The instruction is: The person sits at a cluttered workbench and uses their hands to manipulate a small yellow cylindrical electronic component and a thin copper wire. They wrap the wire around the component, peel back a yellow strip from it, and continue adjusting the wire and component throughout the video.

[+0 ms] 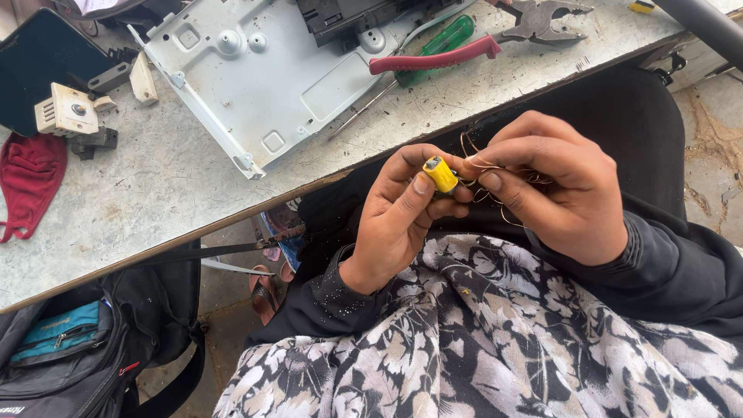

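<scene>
Scuffed grey worktable [155, 193] runs from 9 to 1 o'clock, with a metal chassis plate [255, 85] and red-handled pliers [480, 39]. Centre frame, over the lap, the left hand [402, 217] pinches a small yellow spool [441, 173]. The right hand [557, 186] is curled closed on loose copper wire [484, 162]. Risk: the thin wire kinks or snaps if tugged, and the spool could slip into the lap.
</scene>
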